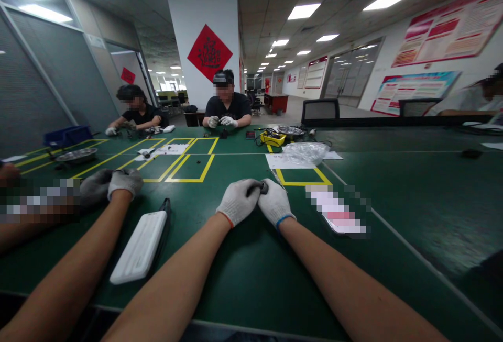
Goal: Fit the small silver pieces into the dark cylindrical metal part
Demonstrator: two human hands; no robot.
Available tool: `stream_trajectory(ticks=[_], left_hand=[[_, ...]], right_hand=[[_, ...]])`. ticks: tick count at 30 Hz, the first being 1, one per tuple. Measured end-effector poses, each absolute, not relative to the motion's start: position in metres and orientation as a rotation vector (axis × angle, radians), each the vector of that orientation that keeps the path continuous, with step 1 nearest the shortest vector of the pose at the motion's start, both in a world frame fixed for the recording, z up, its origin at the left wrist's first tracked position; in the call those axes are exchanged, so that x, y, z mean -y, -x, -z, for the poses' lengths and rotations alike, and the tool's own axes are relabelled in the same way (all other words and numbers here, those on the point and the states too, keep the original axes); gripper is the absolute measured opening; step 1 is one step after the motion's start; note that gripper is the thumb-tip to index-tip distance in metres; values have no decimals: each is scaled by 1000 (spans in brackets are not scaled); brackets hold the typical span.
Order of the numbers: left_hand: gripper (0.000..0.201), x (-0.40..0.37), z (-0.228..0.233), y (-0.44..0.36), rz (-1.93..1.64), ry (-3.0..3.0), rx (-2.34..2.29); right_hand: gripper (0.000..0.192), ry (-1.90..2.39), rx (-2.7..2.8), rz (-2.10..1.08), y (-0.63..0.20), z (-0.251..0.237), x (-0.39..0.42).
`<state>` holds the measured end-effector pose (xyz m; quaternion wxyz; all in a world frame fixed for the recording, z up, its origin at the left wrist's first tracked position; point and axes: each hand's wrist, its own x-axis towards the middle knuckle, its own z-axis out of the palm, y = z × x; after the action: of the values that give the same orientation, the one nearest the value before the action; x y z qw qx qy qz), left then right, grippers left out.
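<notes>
- Green counter [243, 284], marked with yellow tape [184, 180], spreads before us.
- Our left grip [239, 200] and right grip [275, 203], both gloved, pinch a small dark part [264, 188] where they meet, mid-counter.
- We judge the step as close handling of that part; the next move seems to call for steadiness.
- Near left lies a white case [139, 247]; far right, clear plastic [304, 153].

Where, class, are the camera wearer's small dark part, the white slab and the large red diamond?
Small dark part [264, 188]: head view, exposed surface.
White slab [139, 246]: head view, broad top face.
Large red diamond [210, 52]: head view, middle.
</notes>
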<state>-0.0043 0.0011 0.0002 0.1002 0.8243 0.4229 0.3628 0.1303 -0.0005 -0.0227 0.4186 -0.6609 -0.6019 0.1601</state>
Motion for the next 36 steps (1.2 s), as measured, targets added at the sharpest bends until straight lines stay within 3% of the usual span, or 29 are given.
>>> stream_trajectory(ticks=[36], left_hand=[[24,0,-3,2,-1012,-2552,-1229]], right_hand=[[8,1727,1501,-368,-133,19,3]])
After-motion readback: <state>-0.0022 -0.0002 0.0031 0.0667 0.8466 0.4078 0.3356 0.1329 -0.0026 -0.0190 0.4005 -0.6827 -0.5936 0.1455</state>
